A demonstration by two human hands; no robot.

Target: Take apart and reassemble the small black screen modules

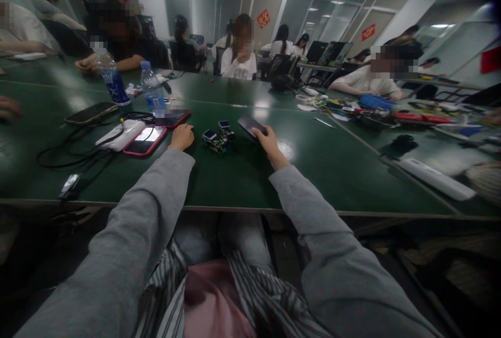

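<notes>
At the surface, the right hand has its grip closed on a dark slab; for the left hand, near 2 small screens, I cannot tell.

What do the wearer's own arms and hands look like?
Both arms are in long, plain grey sleeves, loose and creased, ending around the wrists; no print or cable shows on them. The left hand and right hand are ungloved. Rings are too small to tell.

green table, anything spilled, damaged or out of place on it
Nothing looks spilled or clearly damaged around the circuit boards. Only the jumbled heap at right looks untidy, its mixed items crowded together.
</notes>
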